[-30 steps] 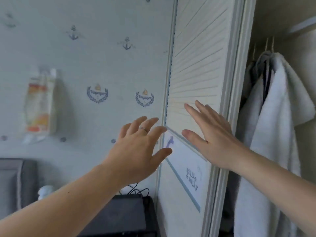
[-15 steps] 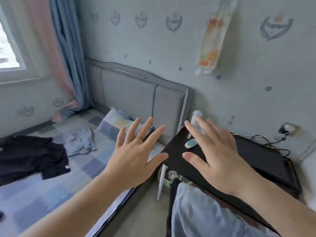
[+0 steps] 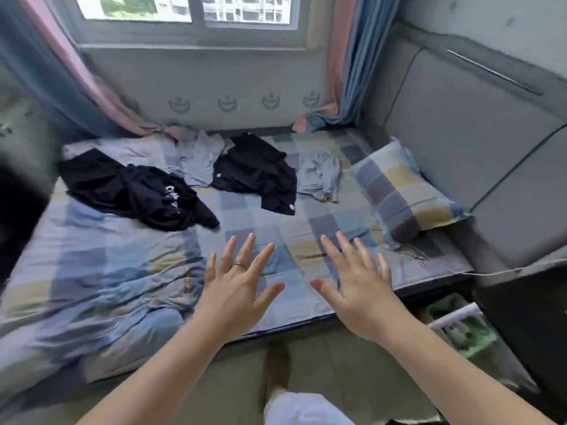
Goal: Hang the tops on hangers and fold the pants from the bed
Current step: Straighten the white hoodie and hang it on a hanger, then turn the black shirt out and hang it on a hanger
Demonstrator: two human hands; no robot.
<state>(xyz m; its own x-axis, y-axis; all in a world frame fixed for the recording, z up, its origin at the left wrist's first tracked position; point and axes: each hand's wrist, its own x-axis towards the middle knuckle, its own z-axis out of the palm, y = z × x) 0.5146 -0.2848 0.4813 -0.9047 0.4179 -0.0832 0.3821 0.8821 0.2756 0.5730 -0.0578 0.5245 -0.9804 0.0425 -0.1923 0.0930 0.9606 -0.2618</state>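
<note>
Head view looked down over the bed (image 3: 101, 271), where both hands hovered palms down above its near edge and held nothing. The left hand (image 3: 236, 289) and the right hand (image 3: 359, 289) had their fingers (image 3: 329, 250) spread wide and straight, touching no cloth. The clothes lay well beyond them, toward the window (image 3: 190, 13). A black garment with white lettering (image 3: 144, 194) was at the left and a second black garment (image 3: 254, 173) near the middle. A pale grey-blue piece (image 3: 199, 157) lay between the two, and a second pale piece (image 3: 319, 176) just beside the checked pillow (image 3: 402, 194). Which of these crumpled heaps were tops and which were pants could not be told. No hanger was in view. By my judgement the step in hand was the reach for a garment, with nothing yet picked up. The next move called for leaning further over the mattress, gripping one piece clear of its neighbours, and lifting it to see its kind before hanging or folding it.
</note>
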